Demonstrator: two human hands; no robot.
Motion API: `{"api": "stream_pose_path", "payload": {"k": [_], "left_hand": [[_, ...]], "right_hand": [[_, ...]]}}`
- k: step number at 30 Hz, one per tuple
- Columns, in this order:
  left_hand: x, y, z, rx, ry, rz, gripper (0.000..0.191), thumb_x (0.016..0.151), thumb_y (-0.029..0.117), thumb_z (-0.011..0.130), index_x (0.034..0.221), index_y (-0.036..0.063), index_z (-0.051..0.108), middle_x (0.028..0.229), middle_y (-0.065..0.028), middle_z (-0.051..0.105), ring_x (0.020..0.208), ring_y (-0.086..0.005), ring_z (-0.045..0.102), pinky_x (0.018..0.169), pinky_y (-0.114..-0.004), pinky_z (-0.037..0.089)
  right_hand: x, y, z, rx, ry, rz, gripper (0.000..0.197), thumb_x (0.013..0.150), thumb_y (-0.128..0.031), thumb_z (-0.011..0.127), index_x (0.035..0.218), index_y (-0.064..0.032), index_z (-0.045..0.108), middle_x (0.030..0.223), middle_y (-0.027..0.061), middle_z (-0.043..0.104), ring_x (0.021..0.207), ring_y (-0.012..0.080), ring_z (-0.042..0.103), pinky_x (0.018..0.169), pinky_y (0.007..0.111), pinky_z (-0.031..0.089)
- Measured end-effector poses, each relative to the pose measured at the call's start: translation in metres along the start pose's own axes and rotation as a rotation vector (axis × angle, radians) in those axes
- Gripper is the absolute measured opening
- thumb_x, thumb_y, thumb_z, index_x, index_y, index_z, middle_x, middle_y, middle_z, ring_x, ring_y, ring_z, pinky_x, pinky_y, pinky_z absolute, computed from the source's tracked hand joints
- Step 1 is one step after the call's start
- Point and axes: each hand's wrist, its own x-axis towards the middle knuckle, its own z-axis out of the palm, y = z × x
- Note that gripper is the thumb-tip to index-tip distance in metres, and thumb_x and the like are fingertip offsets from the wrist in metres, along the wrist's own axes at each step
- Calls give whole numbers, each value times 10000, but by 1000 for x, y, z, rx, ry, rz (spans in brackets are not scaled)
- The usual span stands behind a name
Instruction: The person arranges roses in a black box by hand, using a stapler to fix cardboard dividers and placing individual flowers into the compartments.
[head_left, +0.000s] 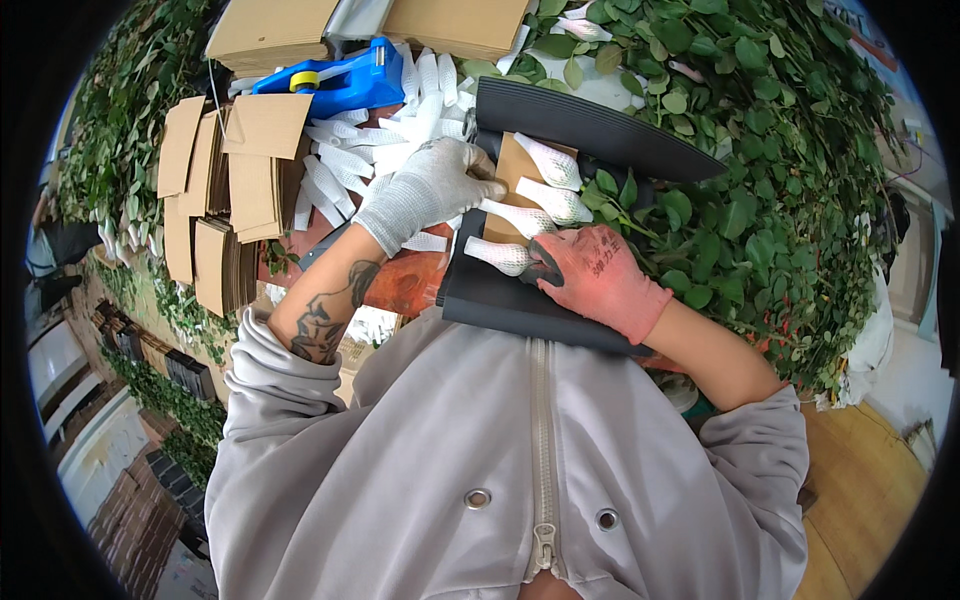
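My left hand (439, 184), in a light grey knit glove, rests at the left edge of a cardboard sheet (504, 231). Its fingertips are by the narrow end of a white foam net sleeve (519, 219); whether they pinch it is hidden. My right hand (600, 277), in a red glove with dark fingers, grips the wide end of the nearest netted flower bud (499, 256). Two more netted buds, an upper one (553, 163) and a middle one (556, 201), lie across the cardboard. Beneath is a black ridged holder (517, 296) with a raised far flap (585, 124).
Loose white net sleeves (337, 169) pile left of the holder, below a blue tape dispenser (337, 79). Stacks of cut cardboard (225, 255) stand farther left, with larger cardboard stacks (270, 30) behind. Leafy rose stems (772, 195) heap on the right.
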Motion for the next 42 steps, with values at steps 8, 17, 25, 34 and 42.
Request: {"api": "stream_pose_path", "payload": {"k": [8,17,25,34,42], "left_hand": [[2,-7,5,102,-54,42,268,802,223,737,917,-10,674,764,-97,672,683,-151,631,665,-300,520],[-11,-4,17,-2,147,4,229,821,252,713,889,39,665,717,-58,633,651,-147,593,617,-306,474],[-16,4,14,-142,79,-34,225,827,210,709,871,6,626,627,-39,590,526,-114,558,525,-294,462],[-65,9,-11,415,33,505,402,766,450,691,903,73,661,794,-129,636,799,-302,638,710,-392,481],[-44,-13,-10,262,-173,618,213,819,283,674,807,70,668,734,-92,611,716,-275,604,676,-369,472]], "right_hand": [[-2,-6,-16,-173,-3,-107,392,712,-294,725,991,-85,546,851,64,602,755,251,610,641,388,455],[2,-5,-9,-126,-56,-4,394,740,-301,706,1036,-96,547,897,55,622,817,250,616,689,398,457],[-2,4,1,-183,90,-99,422,726,-313,707,1060,-114,544,904,34,606,826,237,603,707,396,450],[-4,5,5,-134,62,-95,417,740,-307,686,1072,-114,523,895,47,580,857,240,592,722,404,457],[-6,11,8,19,74,-47,452,712,-203,743,1098,-78,544,987,81,618,849,287,609,751,404,479]]}}
